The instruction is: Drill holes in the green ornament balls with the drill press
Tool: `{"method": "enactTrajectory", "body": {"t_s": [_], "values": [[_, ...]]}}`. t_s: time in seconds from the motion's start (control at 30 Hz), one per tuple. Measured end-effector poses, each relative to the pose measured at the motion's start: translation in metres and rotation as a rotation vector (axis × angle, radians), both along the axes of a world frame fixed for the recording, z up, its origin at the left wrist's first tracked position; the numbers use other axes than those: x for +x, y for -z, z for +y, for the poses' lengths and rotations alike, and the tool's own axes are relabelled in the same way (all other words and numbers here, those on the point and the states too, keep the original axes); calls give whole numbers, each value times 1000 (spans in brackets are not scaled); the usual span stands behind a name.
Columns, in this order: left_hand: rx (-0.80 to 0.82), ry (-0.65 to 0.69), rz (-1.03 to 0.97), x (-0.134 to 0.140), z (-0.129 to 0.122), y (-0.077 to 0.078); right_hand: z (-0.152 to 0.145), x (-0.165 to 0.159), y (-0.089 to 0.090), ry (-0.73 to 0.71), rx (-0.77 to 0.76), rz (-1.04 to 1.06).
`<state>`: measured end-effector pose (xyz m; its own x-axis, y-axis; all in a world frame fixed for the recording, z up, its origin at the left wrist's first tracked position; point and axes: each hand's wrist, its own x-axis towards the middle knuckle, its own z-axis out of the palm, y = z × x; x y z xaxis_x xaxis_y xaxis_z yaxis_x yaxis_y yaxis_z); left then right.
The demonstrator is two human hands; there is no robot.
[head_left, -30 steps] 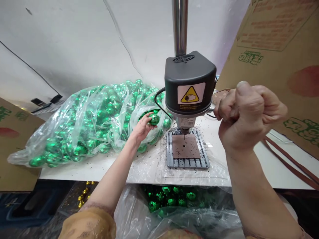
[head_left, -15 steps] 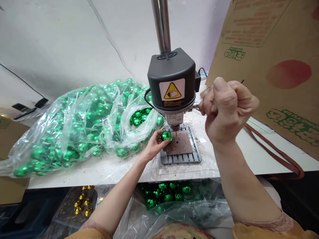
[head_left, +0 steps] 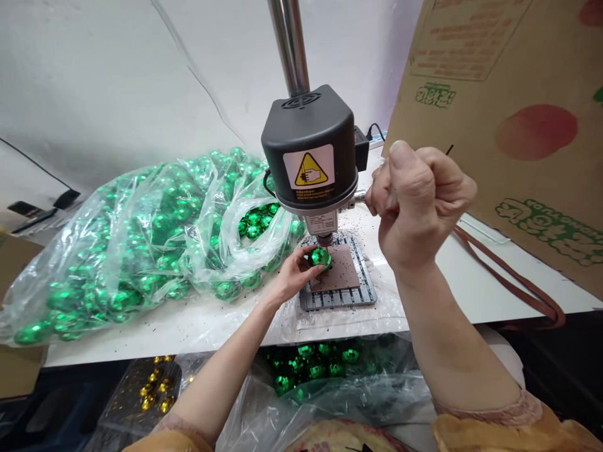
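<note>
Bauble [head_left: 320,258] in faceted green, at the mouth of the plastic bag [head_left: 198,248] a second ago, now sits beneath the drill press [head_left: 308,135], over the brown board [head_left: 343,276].
Left hand [head_left: 296,274] pinches it between thumb and fingers, forearm stretched forward; right hand [head_left: 419,204], raised, makes a fist around the lever [head_left: 359,196], thumb side up.

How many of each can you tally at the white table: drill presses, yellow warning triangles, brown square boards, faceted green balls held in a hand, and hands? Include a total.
Drill press: 1
Yellow warning triangle: 1
Brown square board: 1
Held faceted green ball: 1
Hands, left hand and right hand: 2
Total: 6
</note>
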<state>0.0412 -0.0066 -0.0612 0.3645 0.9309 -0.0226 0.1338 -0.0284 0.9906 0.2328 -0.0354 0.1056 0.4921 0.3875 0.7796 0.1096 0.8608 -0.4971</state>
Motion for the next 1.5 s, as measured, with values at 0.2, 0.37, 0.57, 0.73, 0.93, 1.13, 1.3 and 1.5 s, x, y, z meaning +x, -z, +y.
{"method": "enactTrajectory", "body": {"t_s": [0.2,0.37,0.57,0.73,0.93,1.13,1.3,1.5], "values": [[78,-2,90,8,-2,-2,2,1,2,14,-1,-30],[251,-39,211,16,-8,-8,4,0,3,12,6,-14],[390,-28,259,28,-15,-6,3,1,1,5,-45,-35],[375,-62,283,27,-15,2,2,3,-3,-83,26,1],[311,-58,220,24,-13,9,1,-1,6,-68,106,37],[299,-68,186,25,-14,9,-1,-2,22,-36,196,18],[288,-70,153,25,-14,10,-1,-1,30,-12,194,15],[291,-67,163,26,-15,12,-3,1,37,31,190,-3]]}}
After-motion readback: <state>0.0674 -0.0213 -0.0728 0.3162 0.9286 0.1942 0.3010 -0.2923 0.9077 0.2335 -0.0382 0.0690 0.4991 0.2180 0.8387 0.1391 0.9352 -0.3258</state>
